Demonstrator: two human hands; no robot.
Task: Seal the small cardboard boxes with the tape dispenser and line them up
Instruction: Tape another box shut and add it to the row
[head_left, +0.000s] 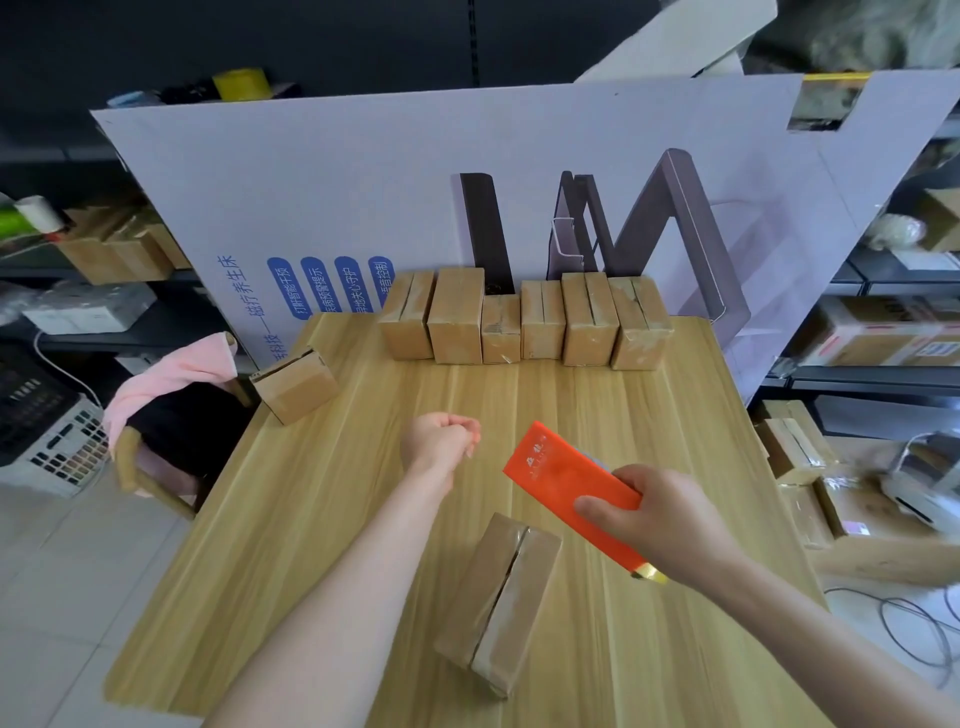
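Note:
A small cardboard box (498, 597) lies near the front of the wooden table (322, 519), its top seam showing. My right hand (660, 514) grips the orange tape dispenser (566, 483) just above and right of that box. My left hand (444, 436) hovers over the table's middle with fingers curled, holding nothing. Several small boxes (524, 319) stand side by side in a row along the table's far edge. One more box (296, 384) sits tilted at the table's left edge.
A large white printed cardboard sheet (363, 197) stands behind the row. A chair with pink cloth (171, 379) is left of the table. Shelves with more cartons (878, 338) and boxes on the floor (800, 452) lie to the right.

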